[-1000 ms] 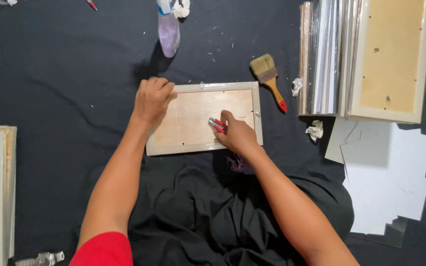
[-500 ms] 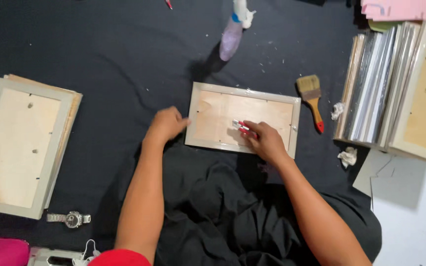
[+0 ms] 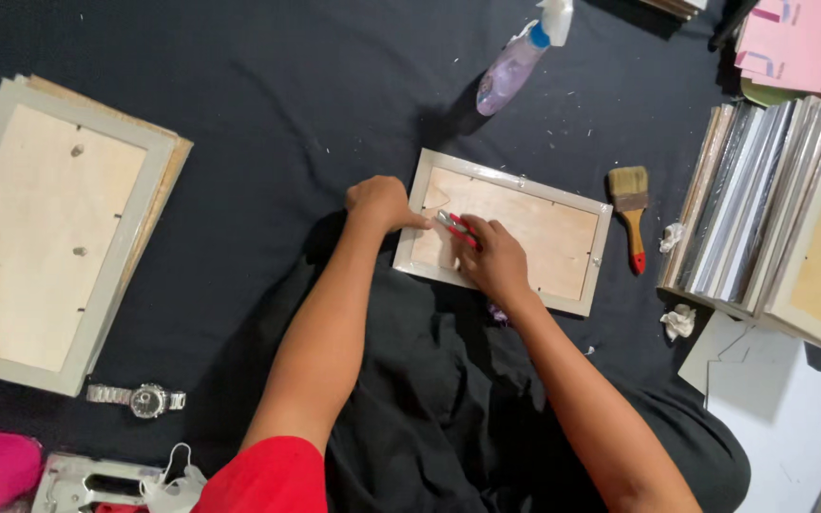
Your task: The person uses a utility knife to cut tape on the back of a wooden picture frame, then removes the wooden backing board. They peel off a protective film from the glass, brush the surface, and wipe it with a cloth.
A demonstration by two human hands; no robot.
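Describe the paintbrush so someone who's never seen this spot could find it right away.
Start at the picture frame lying face down on the black cloth under both hands. Just off its right edge, before the upright stack of frames, lies the paintbrush. It alone has pale bristles and a red-tipped wooden handle.

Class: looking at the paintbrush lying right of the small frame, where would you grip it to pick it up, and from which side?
Grip the paintbrush by its red-tipped handle, coming from above. It lies flat on the dark cloth, bristles pointing away, with the handle end free of the frame and the stacked frames.
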